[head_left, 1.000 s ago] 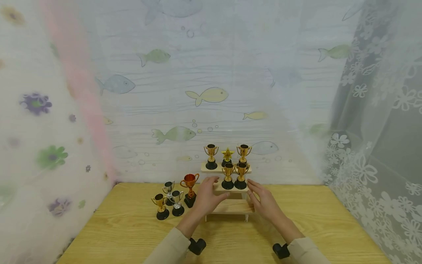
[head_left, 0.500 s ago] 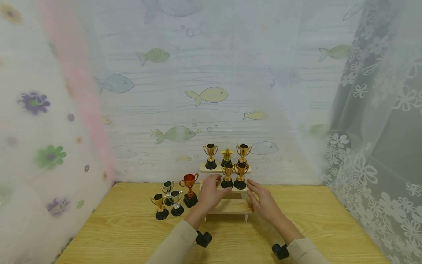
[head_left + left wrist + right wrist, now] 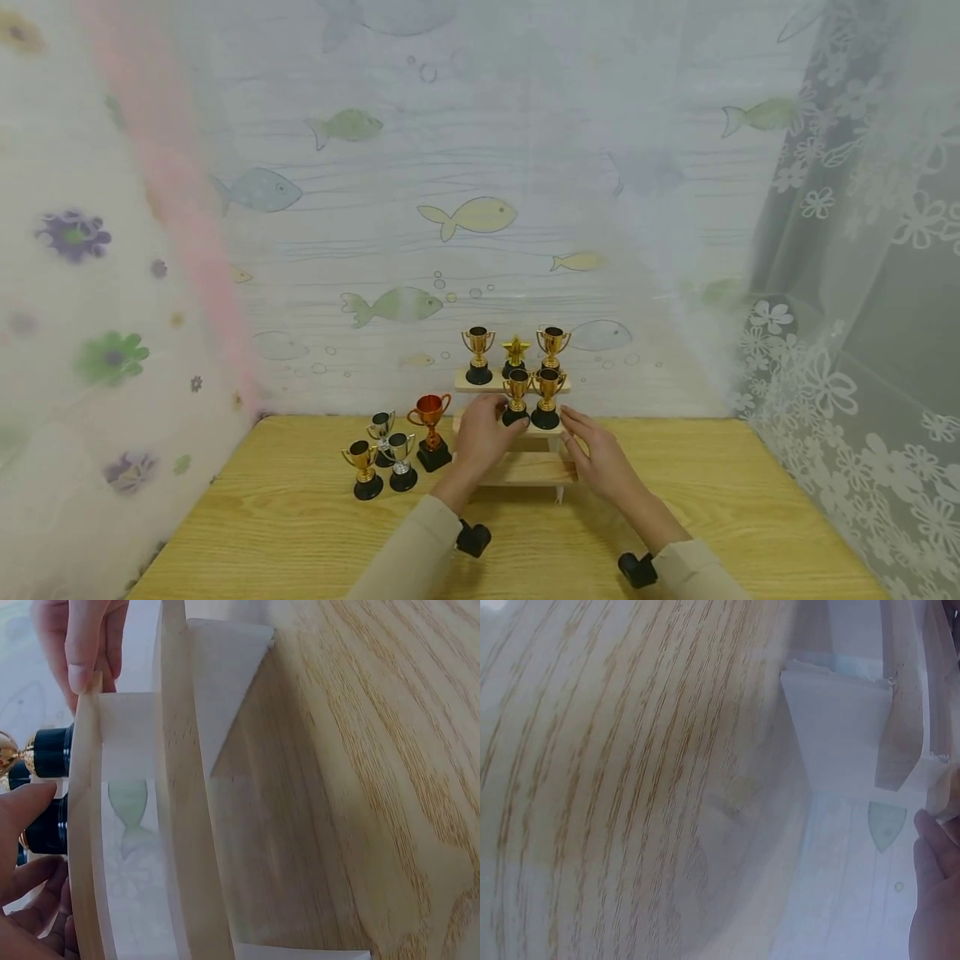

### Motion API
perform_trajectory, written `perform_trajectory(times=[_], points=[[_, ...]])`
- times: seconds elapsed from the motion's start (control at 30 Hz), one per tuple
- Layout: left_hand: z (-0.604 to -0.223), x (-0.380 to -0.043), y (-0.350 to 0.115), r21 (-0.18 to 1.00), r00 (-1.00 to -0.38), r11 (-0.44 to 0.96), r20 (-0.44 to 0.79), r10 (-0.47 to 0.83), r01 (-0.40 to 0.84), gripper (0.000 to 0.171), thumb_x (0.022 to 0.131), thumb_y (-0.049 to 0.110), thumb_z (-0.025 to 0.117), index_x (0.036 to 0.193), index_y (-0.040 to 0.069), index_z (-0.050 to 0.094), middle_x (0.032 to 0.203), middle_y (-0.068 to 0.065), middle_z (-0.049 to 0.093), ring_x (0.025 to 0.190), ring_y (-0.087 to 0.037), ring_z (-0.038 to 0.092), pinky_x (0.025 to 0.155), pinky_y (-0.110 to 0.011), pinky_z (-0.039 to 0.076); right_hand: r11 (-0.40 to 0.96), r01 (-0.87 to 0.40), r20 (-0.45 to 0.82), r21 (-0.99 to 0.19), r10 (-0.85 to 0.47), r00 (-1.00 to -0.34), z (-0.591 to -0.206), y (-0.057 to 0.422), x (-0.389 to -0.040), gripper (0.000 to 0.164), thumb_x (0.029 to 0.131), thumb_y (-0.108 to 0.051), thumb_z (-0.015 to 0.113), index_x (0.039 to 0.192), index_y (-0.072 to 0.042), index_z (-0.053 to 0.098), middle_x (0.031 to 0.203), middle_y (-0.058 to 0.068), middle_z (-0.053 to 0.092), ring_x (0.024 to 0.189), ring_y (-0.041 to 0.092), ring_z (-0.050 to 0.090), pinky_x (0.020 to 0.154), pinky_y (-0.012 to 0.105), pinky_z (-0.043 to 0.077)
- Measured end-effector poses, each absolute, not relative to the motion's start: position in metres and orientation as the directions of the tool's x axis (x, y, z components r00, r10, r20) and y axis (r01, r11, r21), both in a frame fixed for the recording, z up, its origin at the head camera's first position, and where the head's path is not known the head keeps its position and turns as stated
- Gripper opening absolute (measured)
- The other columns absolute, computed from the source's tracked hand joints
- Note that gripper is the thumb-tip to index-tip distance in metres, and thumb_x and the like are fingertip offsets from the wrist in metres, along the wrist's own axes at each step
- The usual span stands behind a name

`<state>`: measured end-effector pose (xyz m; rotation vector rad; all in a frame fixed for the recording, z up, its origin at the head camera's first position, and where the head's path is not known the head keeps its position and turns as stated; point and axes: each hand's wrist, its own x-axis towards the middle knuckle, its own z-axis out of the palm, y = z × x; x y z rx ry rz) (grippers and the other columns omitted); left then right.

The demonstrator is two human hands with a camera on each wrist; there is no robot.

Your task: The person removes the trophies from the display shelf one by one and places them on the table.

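On the left, a gold cup (image 3: 362, 454), two silver cups (image 3: 400, 447) and a red-orange cup (image 3: 431, 411) stand upright, well inside the edge of the table (image 3: 697, 467); the red-orange one is just beside the left hand (image 3: 478, 439). This hand pinches the black base of the left middle trophy (image 3: 517, 385), which is upright on the middle step of the wooden stand (image 3: 525, 472). The right middle trophy (image 3: 548, 385) is close beside it, near the board's right end. There, the right hand (image 3: 602, 458) touches the edge with rather straight fingers. Further right, the table top extends widely to its edge.
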<state>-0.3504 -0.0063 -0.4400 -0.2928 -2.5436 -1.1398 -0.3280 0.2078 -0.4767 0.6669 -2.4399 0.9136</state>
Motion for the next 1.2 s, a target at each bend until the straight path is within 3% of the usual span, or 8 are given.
perform_trajectory(times=[0.17, 0.4, 0.6, 0.7, 1.2], points=[[-0.4406, -0.3515, -0.0034, 0.656, -0.917, 0.69, 0.397, 0.031, 0.308, 0.043, 0.086, 0.034, 0.084, 0.118, 0.007, 0.073, 0.106, -0.007, 0.067, 0.085, -0.017, 0.057, 0.073, -0.036, 0.05, 0.664, -0.573, 0.553, -0.481, -0.277, -0.786, -0.4765, 0.2078, -0.3272, 0.039, 0.106, -0.011, 0.057, 0.139, 0.01, 0.056, 0.15, 0.022, 0.051, 0.135, 0.044, 0.05, 0.106, 0.058, 0.043], [-0.44, -0.3512, -0.0024, 0.646, -0.911, 0.697, 0.412, 0.026, 0.312, 0.038, 0.085, 0.032, 0.085, 0.112, 0.007, 0.076, 0.108, -0.006, 0.068, 0.092, -0.022, 0.063, 0.078, -0.04, 0.054, 0.662, -0.578, 0.562, -0.477, -0.276, -0.78, -0.4778, 0.2085, -0.3284, 0.039, 0.106, -0.01, 0.057, 0.139, 0.01, 0.056, 0.15, 0.022, 0.051, 0.136, 0.044, 0.049, 0.106, 0.058, 0.043], [-0.4388, -0.3497, -0.0042, 0.661, -0.916, 0.68, 0.399, 0.041, 0.318, 0.025, 0.085, 0.028, 0.086, 0.097, 0.01, 0.075, 0.078, 0.002, 0.059, 0.068, -0.015, 0.05, 0.06, -0.031, 0.04, 0.663, -0.581, 0.567, -0.471, -0.277, -0.776, -0.4787, 0.2086, -0.3276, 0.039, 0.105, -0.01, 0.057, 0.139, 0.01, 0.057, 0.149, 0.023, 0.051, 0.135, 0.045, 0.05, 0.106, 0.058, 0.043], [-0.4387, -0.3492, -0.0048, 0.67, -0.92, 0.671, 0.389, 0.048, 0.318, 0.021, 0.085, 0.027, 0.086, 0.094, 0.012, 0.074, 0.07, 0.005, 0.056, 0.062, -0.012, 0.046, 0.057, -0.028, 0.036, 0.668, -0.577, 0.564, -0.47, -0.275, -0.778, -0.4793, 0.2086, -0.3267, 0.039, 0.105, -0.011, 0.057, 0.139, 0.01, 0.057, 0.149, 0.022, 0.052, 0.134, 0.045, 0.051, 0.106, 0.058, 0.043], [-0.4336, -0.3538, -0.0095, 0.711, -0.925, 0.623, 0.376, 0.055, 0.326, 0.017, 0.084, 0.019, 0.087, 0.09, 0.009, 0.074, 0.071, 0.001, 0.056, 0.067, -0.013, 0.048, 0.059, -0.029, 0.039, 0.67, -0.57, 0.554, -0.476, -0.275, -0.786, -0.4762, 0.2073, -0.3277, 0.04, 0.106, -0.012, 0.056, 0.14, 0.01, 0.056, 0.151, 0.022, 0.05, 0.136, 0.045, 0.049, 0.108, 0.058, 0.041]])
